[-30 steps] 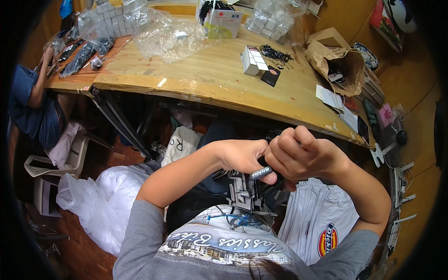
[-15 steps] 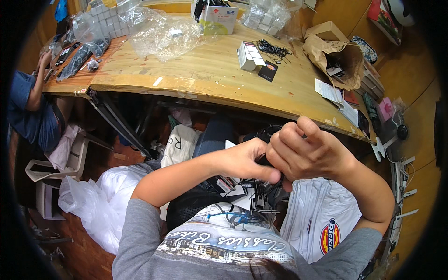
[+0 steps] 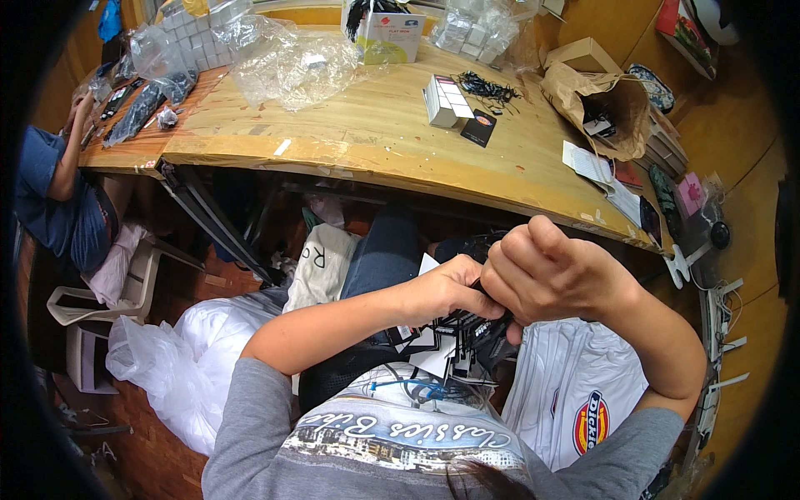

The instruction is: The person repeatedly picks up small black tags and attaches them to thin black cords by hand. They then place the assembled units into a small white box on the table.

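Note:
My left hand is closed, its thumb pressed against a dark bunch held between my two hands. Close against it, my right hand has its fingers curled round the same bunch. Below them spreads a cluster of black and white hang tags with black strings, over my lap. Fingers cover the upper part of the bunch, so I cannot tell exactly how each hand grips it.
A wooden table stands ahead, bearing a stack of white cards, black strings and a paper bag. White plastic bags lie at left, a white printed bag at right. Another person sits far left.
Both hands have shifted slightly, the left tilting a little upward. More of the dark tags and strings shows beneath the left thumb, and the tags on my lap have moved somewhat.

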`<state>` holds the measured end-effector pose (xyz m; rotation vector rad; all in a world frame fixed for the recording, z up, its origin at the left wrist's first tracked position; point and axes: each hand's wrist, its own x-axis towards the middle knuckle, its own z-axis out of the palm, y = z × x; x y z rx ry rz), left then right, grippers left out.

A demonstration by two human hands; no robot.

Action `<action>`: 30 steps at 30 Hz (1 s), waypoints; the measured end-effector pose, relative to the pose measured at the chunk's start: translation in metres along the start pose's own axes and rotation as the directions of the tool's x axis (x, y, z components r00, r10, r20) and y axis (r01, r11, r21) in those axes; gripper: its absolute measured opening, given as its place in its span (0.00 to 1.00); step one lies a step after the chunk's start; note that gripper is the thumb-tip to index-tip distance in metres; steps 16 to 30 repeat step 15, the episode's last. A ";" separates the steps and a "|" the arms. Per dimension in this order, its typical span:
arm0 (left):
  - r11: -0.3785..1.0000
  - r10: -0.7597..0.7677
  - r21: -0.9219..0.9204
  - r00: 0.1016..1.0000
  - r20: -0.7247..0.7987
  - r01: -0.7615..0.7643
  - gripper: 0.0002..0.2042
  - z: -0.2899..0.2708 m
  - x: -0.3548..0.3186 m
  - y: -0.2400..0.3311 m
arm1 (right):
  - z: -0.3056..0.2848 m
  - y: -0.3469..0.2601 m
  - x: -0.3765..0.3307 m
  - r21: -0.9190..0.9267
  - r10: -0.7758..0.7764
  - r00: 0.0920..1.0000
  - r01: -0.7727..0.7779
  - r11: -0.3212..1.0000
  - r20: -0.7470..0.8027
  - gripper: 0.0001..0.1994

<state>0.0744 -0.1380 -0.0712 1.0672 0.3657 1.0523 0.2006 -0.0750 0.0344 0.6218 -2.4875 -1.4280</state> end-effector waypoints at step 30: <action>0.942 -0.028 0.335 0.986 0.166 -0.030 0.07 0.003 0.001 0.010 | -0.001 0.001 -0.003 -0.050 -0.010 0.999 0.008 0.999 -0.042 0.11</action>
